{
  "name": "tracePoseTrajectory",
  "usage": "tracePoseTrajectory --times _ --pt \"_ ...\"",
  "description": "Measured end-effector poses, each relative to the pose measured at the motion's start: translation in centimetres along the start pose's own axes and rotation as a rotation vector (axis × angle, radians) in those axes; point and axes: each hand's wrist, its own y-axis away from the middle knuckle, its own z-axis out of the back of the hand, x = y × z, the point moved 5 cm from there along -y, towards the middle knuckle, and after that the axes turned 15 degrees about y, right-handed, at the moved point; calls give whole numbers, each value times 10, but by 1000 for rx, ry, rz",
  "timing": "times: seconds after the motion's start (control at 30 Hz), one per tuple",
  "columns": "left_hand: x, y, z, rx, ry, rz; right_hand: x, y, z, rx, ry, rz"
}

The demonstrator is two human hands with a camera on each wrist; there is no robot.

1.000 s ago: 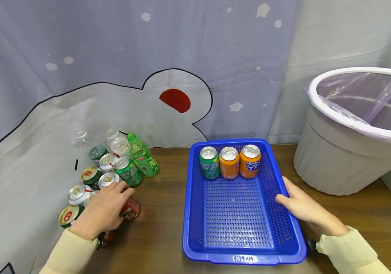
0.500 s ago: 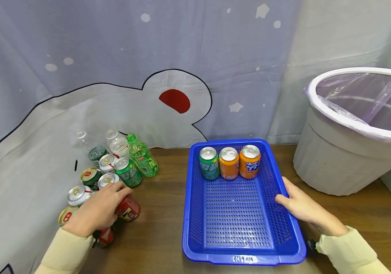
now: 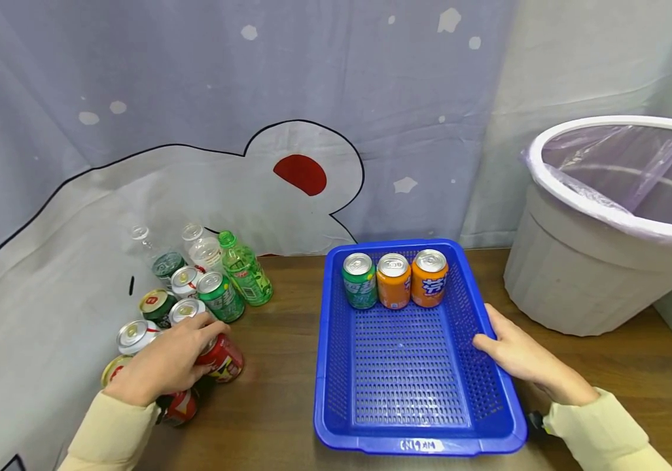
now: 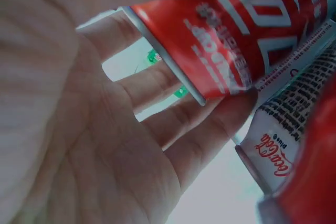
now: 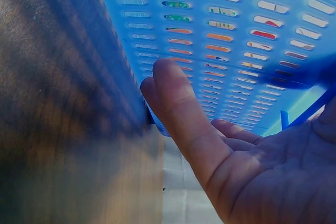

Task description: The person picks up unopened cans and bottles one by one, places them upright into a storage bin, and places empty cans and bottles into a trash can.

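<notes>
Red metal, one drink can [image 3: 226, 362]: at the right edge of the cluster of cans [image 3: 187, 309], left of the basket, in the person's left hand [image 3: 173, 356], fingers and thumb round it; whether its base touches the table [image 3: 279, 353], I cannot tell. Handling, as I judge it: thin-walled, firm at the rims, easily dented mid-side, smooth enough to slip; light if drained, though its fill is not visible. Best hold: round the sides, just below the top rim. Blue plastic, one basket [image 3: 409, 373]: right wall grasped by the right hand [image 3: 515, 347], thumb inside, fingers outside; likely light, slightly springy, best taken by the rim. Contents: one green can [image 3: 361, 288], two orange cans [image 3: 394, 288], upright along the far wall.
</notes>
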Motion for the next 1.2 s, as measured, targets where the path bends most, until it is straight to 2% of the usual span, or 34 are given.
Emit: tracePoseTrajectory --times 0.27,0.5,0.73,1.0,1.2 --pt "-8 -3 -1 -18 -26 -18 -1 0 0 1 2 0" --pt "-18 -12 1 -43 10 -53 -2 -1 -1 6 -10 2" --pt "-32 -27 9 -130 57 -115 -2 0 -1 12 -14 -1" --pt "-55 -46 20 -178 103 -146 -3 0 -1 14 -21 4" --pt "-73 -58 31 -267 126 -181 -2 0 0 17 -27 3"
